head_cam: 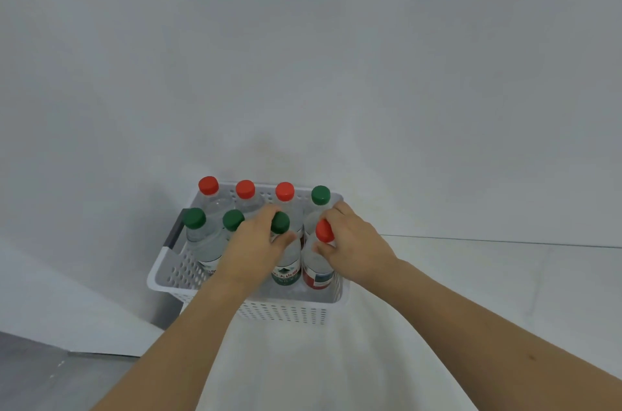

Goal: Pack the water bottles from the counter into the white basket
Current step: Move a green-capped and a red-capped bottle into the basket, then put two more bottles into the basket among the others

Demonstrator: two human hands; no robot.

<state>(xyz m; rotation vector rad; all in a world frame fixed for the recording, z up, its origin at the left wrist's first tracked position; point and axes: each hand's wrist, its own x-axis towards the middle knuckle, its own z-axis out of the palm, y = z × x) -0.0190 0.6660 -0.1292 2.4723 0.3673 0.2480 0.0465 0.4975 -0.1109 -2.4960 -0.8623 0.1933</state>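
Head view — both hands (255,242) grip bottle necks (286,252).

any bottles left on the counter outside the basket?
No. All eight visible bottles stand inside the white basket; the counter around it shows none.

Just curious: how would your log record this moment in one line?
left hand: grips green-capped bottle | right hand: grips red-capped bottle | both in white basket

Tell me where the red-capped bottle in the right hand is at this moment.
In the head view, the red-capped bottle stands upright in the white basket's near-right corner, held at the neck by the right hand, beside the green-capped bottle.
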